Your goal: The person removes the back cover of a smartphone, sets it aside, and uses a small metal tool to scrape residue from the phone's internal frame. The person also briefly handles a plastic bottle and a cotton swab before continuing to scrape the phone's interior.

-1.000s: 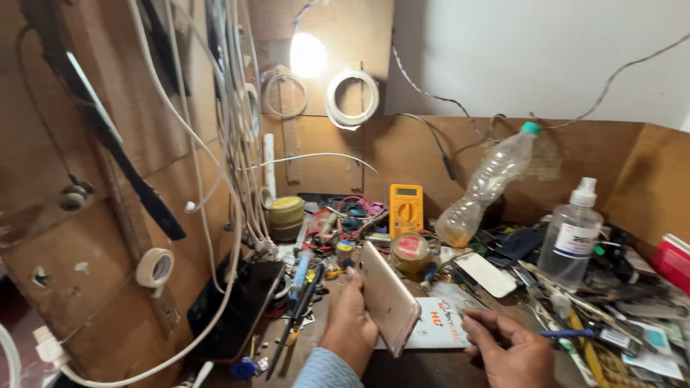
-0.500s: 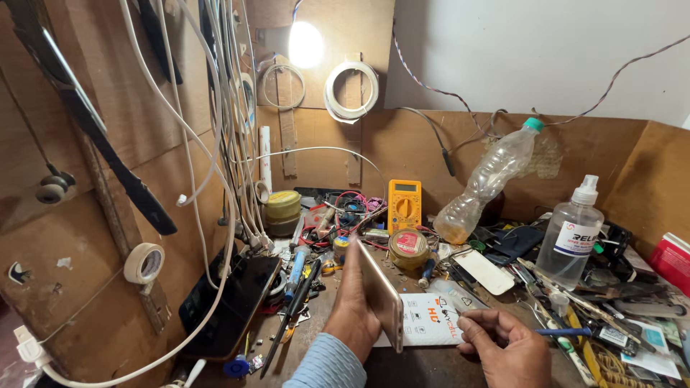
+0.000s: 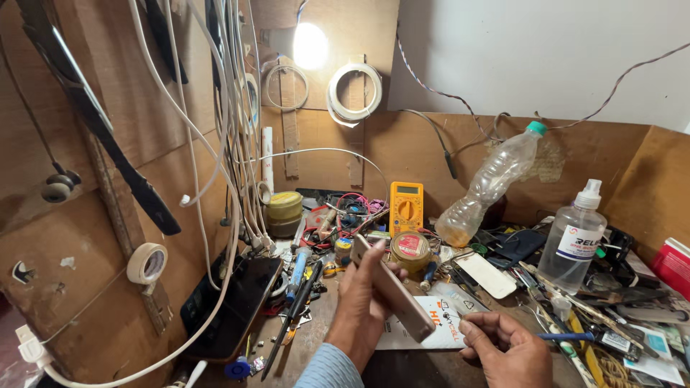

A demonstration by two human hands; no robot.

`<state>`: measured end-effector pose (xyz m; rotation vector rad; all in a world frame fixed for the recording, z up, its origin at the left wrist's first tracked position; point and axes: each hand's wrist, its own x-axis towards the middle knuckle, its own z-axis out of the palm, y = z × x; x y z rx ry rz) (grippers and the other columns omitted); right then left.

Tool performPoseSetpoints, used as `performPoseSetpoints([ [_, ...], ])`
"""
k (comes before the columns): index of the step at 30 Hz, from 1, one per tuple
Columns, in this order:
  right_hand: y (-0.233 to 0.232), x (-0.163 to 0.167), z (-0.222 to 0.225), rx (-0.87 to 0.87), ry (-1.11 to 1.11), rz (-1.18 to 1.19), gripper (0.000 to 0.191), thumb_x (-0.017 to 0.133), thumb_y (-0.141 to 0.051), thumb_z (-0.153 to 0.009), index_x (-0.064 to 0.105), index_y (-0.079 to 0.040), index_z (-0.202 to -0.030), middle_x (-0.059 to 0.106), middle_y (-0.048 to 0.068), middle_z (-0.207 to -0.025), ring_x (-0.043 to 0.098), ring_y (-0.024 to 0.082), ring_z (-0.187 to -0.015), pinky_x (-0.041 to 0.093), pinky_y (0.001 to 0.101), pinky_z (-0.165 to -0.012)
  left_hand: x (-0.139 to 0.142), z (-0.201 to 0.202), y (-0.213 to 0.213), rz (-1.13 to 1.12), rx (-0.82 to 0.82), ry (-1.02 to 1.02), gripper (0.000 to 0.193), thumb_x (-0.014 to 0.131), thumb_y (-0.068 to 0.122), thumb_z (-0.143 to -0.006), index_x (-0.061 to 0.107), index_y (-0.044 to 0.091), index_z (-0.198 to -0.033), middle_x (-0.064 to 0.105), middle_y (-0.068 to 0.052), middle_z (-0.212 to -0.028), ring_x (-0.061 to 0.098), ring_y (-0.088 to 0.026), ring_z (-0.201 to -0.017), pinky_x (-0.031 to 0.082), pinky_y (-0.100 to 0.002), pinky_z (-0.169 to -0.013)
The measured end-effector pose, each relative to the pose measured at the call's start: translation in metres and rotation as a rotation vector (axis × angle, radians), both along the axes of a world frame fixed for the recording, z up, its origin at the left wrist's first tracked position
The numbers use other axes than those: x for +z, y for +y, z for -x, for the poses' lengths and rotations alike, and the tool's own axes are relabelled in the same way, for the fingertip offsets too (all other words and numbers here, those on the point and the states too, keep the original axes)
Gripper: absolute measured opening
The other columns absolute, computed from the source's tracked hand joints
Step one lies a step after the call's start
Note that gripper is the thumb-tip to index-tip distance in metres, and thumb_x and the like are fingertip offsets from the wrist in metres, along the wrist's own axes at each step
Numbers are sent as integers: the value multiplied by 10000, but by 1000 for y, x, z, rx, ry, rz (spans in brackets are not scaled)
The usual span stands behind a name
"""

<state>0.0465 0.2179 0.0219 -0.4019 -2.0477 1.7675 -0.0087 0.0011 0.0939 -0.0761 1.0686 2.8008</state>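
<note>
Left hand [image 3: 363,309] wrapped round phone [image 3: 392,289], thumb over top edge, fingers behind; we hold it tilted above near edge of workbench [image 3: 327,359]. Right hand [image 3: 507,348] curled, fingers pinching thin blue-handled tool [image 3: 568,335] just right of phone. White card [image 3: 438,332] lies flat under phone. Behind: round tin with red lid [image 3: 410,248], yellow multimeter [image 3: 406,207], plastic bottle [image 3: 489,187] leaning on back wall, spray bottle [image 3: 575,237] toward right edge. Dark tablet [image 3: 233,309] propped at left edge, cables [image 3: 233,129] hanging above.

Phone [image 3: 392,291] in left hand [image 3: 359,309], multimeter [image 3: 406,208] behind it, spray bottle [image 3: 573,241] right, tape roll [image 3: 146,263] left
</note>
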Motion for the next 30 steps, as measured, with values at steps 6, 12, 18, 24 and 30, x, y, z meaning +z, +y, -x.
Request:
performPoseSetpoints([
  [6, -3, 3, 0, -25, -18, -24, 196, 801, -64, -872, 803, 39, -1038, 797, 150, -828, 714, 196, -654, 594, 323, -621, -19, -3, -1, -75, -10, -10, 705, 849, 436, -694, 533, 70, -1207, 606, -107, -879, 660, -236, -792, 616, -486, -806],
  [12, 0, -1, 3, 2, -25, -80, 190, 789, -68, -877, 814, 29, -1037, 819, 132, -845, 735, 174, -668, 610, 310, -633, -32, -1, -7, -31, -88, 97, 686, 879, 404, -753, 524, -4, -1174, 589, -108, -999, 607, -229, -933, 557, -431, -897],
  [18, 1, -7, 6, -21, -47, -74, 175, 790, -71, -884, 826, 15, -1033, 830, 141, -845, 741, 183, -659, 607, 316, -638, -24, -14, -9, -48, -127, 144, 684, 862, 268, -716, 536, 32, -1270, 634, -107, -1168, 617, -209, -1111, 517, -404, -1002],
  [24, 10, -19, 11, 8, -5, -143, 187, 788, -67, -867, 837, -15, -1039, 837, 122, -844, 744, 166, -662, 604, 289, -641, -26, -10, -5, -62, -83, 179, 735, 853, 290, -757, 490, 86, -1361, 607, -107, -1250, 595, -232, -1186, 485, -449, -1054],
  [30, 21, -33, 21, 27, 28, -140, 194, 781, -48, -849, 835, -17, -1033, 836, 109, -839, 739, 160, -646, 608, 290, -627, -29, -4, -4, -105, -81, 87, 720, 653, 568, -844, 467, 163, -1410, 594, -90, -1379, 563, -250, -1306, 460, -471, -1089],
])
